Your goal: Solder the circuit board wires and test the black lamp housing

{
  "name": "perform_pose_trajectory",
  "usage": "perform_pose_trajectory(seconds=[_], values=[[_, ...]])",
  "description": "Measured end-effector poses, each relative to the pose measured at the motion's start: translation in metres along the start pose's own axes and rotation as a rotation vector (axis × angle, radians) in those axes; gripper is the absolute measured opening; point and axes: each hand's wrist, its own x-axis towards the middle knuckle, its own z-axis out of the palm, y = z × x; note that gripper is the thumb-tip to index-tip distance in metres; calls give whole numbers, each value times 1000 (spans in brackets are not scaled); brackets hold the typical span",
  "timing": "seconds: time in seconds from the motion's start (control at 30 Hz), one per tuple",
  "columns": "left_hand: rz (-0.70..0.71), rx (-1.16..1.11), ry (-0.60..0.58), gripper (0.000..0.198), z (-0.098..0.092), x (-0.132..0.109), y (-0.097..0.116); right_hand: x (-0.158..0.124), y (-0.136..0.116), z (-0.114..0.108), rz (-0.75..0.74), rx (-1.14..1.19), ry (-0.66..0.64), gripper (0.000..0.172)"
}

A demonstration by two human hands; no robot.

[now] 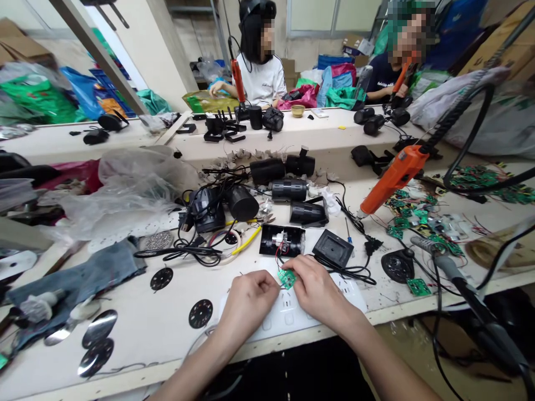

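Observation:
A small green circuit board [286, 278] sits between my hands, with thin red and dark wires running up from it. My right hand [311, 284] grips the board's right edge between thumb and fingers. On the board's left, my left hand [253, 292] is closed in a pinch; whatever its fingertips hold is too small to make out. The wires lead into an open black housing [282, 240] with a white part inside, just beyond my hands. Beneath both hands lies a white power strip [288, 318]. A black rectangular cover [333, 248] rests right of the housing.
An orange electric screwdriver [393, 178] hangs at the right, above several green circuit boards [418, 217]. A soldering iron [451, 267] stands at the right edge. Black cables [192, 250] and black round discs [201, 313] lie left. Two people [263, 72] work across the bench.

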Motion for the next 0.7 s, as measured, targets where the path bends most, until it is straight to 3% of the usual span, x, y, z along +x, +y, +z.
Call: perform_pose_trajectory(seconds=[0.13,0.47,0.57,0.7], values=[[-26,46,-23,21,-1,0,4,-1,-2,1,1,-12,-4,45],[90,253,-33,22,-1,-4,6,-5,-3,1,-30,-25,31,47],[74,266,-56,22,-2,-4,7,-25,-8,-15,-56,-12,208,38],[53,278,-71,24,-4,-3,9,-79,-5,-46,81,-100,635,15]])
